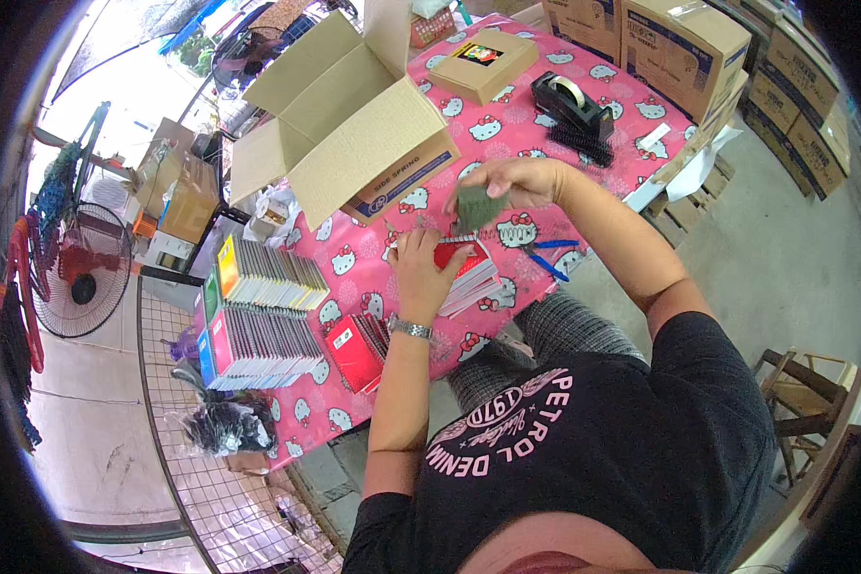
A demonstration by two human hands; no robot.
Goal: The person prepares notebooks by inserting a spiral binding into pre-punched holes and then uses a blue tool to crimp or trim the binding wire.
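My left hand, with a metal watch on its wrist, grips a red spiral notebook. Its thumb rests on the cover, and its other fingers lie along the left side. Beneath that notebook more red-and-white ones are fanned out. Just above, my right hand holds a small dark green pad, its exact kind unclear, over the bound edge. A loose wire coil extends to the right from that edge. Blue-handled pliers lie near the table edge. A short row of red notebooks sits left of my forearm.
Stacked spiral notebooks stand at the table's left. Beyond them is an open cardboard box. A closed box and a black tape dispenser sit on the far part of the pink table cover. Large cartons line the back right.
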